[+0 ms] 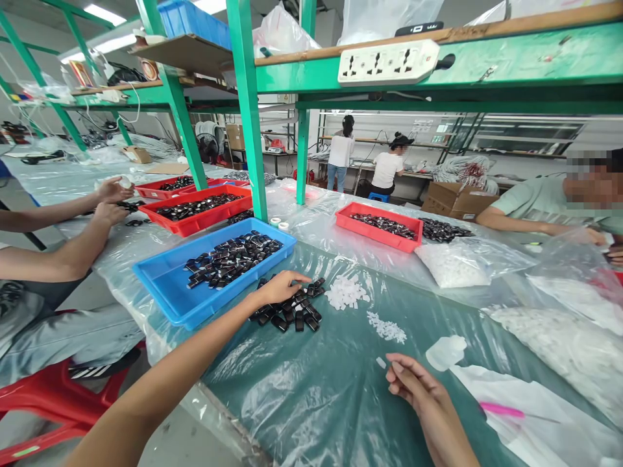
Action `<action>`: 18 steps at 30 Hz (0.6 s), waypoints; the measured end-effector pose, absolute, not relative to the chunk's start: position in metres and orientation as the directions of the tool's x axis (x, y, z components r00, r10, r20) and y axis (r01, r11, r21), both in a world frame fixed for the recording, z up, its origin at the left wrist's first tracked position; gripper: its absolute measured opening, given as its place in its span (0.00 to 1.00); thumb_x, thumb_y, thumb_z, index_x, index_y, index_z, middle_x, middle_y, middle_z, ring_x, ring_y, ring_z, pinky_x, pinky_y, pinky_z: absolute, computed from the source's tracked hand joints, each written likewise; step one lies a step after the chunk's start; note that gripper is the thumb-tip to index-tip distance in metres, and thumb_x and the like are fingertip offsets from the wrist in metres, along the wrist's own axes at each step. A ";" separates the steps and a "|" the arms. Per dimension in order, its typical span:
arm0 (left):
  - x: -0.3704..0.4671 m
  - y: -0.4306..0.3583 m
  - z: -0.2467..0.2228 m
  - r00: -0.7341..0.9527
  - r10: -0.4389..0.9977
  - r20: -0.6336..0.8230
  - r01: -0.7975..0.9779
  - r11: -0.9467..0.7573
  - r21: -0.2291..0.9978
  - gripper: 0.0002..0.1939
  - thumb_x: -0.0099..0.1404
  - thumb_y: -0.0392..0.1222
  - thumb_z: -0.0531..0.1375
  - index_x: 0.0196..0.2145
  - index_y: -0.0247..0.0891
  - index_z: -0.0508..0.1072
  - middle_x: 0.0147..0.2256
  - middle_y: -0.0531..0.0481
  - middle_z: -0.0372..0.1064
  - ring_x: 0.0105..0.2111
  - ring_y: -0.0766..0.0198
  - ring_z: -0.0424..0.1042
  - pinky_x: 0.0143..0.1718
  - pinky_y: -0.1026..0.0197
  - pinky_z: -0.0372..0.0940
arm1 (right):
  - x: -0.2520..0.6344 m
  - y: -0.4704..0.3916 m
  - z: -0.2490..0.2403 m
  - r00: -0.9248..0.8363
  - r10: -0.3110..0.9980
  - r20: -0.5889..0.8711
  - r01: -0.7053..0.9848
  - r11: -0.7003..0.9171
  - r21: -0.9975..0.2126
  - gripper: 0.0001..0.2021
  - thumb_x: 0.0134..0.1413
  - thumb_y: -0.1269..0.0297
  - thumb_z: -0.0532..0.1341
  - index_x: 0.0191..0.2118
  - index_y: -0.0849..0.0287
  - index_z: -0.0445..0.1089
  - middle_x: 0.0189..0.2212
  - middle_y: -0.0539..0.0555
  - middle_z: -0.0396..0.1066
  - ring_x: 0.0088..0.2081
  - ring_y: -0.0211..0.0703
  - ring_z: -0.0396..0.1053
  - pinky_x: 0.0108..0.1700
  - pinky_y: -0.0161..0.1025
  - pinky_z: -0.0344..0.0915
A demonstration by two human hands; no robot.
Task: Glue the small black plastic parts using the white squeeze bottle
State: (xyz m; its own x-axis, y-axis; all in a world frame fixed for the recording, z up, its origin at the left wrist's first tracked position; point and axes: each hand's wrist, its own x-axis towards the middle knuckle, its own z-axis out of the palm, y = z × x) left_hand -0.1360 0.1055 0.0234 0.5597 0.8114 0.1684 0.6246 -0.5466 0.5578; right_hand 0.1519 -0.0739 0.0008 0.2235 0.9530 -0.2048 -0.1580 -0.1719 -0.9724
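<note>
My left hand [283, 287] reaches over a loose pile of glossy black plastic parts [298, 319], its index finger stretched out and nothing visible in its grasp. Near the front of the mat, my right hand [416, 384] is closed in a pinch, with a small white plastic piece [381, 363] at its fingertips. Between the hands lie a heap of white plastic pieces [346, 292] and a heap of smaller clear-white bits [387, 327]. Beside my left forearm stands a blue tray [168, 292] holding many more black parts.
Red trays [182, 224] stand at left, another red tray [413, 241] across the table. Bags of white parts [457, 267] and a pink-handled tool [503, 410] lie at right. A green post [249, 130] rises behind the blue tray. Other people sit at left and right.
</note>
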 end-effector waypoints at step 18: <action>-0.114 0.116 0.022 0.480 0.871 0.099 0.762 -0.471 0.445 0.21 0.49 0.29 0.56 0.41 0.41 0.74 0.39 0.50 0.73 0.41 0.56 0.70 0.42 0.62 0.61 | 0.158 -0.074 0.007 0.143 0.970 -0.195 -0.115 -0.180 -0.977 0.16 0.42 0.50 0.64 0.34 0.57 0.74 0.24 0.50 0.69 0.27 0.39 0.63 0.35 0.35 0.62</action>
State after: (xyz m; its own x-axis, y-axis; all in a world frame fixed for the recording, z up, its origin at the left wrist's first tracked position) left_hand -0.1145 0.1164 0.0215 0.4802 0.8715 0.0994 0.7620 -0.4707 0.4447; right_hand 0.1579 -0.0742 0.0066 0.1434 0.9702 -0.1952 -0.1148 -0.1796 -0.9770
